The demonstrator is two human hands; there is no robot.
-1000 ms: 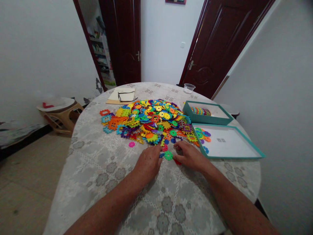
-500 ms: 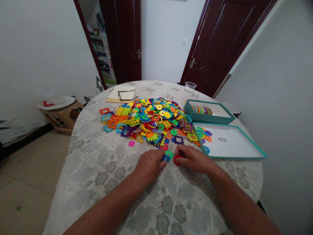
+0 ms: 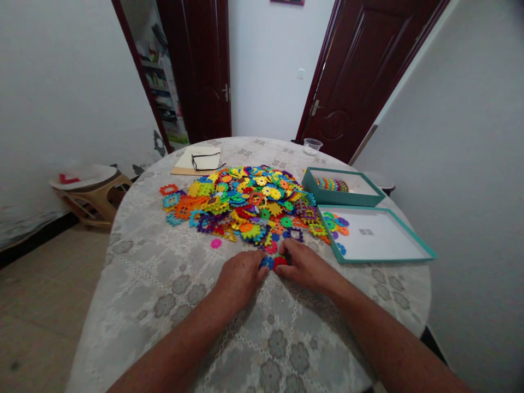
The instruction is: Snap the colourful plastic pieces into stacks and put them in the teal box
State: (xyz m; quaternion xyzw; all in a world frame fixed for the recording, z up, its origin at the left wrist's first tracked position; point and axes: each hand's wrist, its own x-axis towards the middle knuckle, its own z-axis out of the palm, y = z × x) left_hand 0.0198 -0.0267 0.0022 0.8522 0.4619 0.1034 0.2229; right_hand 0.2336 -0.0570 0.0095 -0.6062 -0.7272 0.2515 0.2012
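A big heap of coloured plastic interlocking discs and squares (image 3: 249, 204) lies on the round table (image 3: 172, 284). At its near edge my left hand (image 3: 239, 278) pinches a blue disc (image 3: 267, 263). Close beside it, my right hand (image 3: 305, 266) pinches a red disc (image 3: 280, 261). The two discs meet between my fingertips, just above the lace tablecloth. A loose pink disc (image 3: 216, 243) lies to the left of my hands.
A teal box lid (image 3: 385, 255) with a few discs stands at the right, the teal box (image 3: 343, 195) with a row of discs behind it. A notebook with glasses (image 3: 199, 159) and a clear cup (image 3: 312, 145) sit at the far edge. A stool (image 3: 88, 191) is left.
Both hands have drawn together. The right hand picked up a red disc and brought it against the blue disc in the left hand; the green disc between them is now hidden.
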